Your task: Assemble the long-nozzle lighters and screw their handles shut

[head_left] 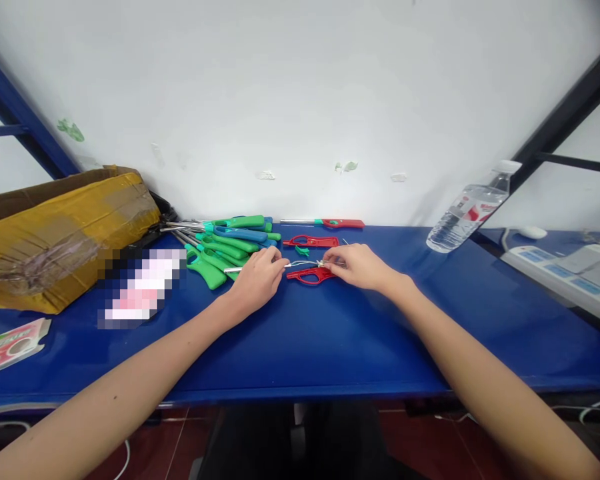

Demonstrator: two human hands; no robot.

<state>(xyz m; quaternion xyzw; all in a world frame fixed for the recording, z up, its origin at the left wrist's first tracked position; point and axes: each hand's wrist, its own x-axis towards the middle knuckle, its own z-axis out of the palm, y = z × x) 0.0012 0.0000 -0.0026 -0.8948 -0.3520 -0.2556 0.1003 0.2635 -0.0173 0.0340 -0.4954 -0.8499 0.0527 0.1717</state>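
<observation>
My left hand (260,277) is closed on the metal tube (233,270) of a long-nosed lighter, whose tip sticks out to the left. A thin pale wire (303,263) runs from there to my right hand (355,265). The fingers of that hand pinch the small inner part (321,264) of the lighter, mostly hidden by them. Just below it lies one half of a red lighter shell (307,276); the other red shell half (313,241) lies farther back. Between the halves sits a small green trigger (303,251).
A pile of green and blue lighters (230,243) lies to the left, with a whole red lighter (343,224) by the wall. A taped cardboard box (70,247) stands far left. A tilted water bottle (470,210) and a white power strip (565,273) are at right on the blue table (360,353).
</observation>
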